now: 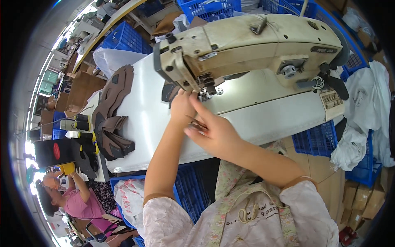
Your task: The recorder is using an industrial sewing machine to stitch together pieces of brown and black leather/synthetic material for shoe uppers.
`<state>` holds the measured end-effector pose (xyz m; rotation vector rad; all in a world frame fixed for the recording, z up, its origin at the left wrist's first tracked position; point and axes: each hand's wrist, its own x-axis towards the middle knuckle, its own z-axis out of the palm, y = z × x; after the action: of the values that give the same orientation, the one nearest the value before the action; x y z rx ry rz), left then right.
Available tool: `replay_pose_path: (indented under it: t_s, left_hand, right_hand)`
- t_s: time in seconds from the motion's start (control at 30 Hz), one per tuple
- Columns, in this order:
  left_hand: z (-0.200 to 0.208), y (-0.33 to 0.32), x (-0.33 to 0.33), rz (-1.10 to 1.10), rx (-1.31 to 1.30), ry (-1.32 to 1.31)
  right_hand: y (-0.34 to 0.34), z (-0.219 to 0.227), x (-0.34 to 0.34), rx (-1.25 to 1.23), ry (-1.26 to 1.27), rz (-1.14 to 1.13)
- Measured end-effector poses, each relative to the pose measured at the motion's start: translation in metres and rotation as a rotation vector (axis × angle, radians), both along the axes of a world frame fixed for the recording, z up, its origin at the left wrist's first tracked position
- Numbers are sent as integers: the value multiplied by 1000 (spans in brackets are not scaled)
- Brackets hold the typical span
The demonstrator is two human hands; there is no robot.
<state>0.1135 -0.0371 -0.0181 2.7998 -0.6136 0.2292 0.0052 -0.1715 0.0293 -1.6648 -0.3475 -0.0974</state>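
Observation:
A cream sewing machine stands on a white table in front of me. By its needle and presser foot, my left hand is closed, fingertips on a dark brown cut piece that lies partly beneath the machine head. My right hand crosses over the left wrist, its fingers curled around a small metal tool that looks like thread snips. The hand covers most of that tool. To the left, a stack of brown cut pieces trails along the table, with more fanned-out pieces nearer me.
Blue crates stand behind the machine, below the table at right and beside my lap. White cloth or sacking hangs at the right. Thread cones stand at left, near another person in pink.

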Motion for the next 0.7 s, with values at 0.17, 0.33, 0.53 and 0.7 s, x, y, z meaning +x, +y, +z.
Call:
replay_pose_path:
  t_s: [0.17,0.33,0.53,0.7]
  left_hand:
    - [-40,34,8,-189,-72,-431]
    - [-45,31,17,-191,32,-267]
    - [-36,21,18,-179,16,-222]
    - [-31,21,22,-46,97,-209]
  right_hand:
    - [67,-11,34,-172,-401,-287]
    - [73,-15,60,156,-406,-306]
    - [37,-28,55,143,-509,-216]
    - [-2,-16,45,-341,-671,-118]
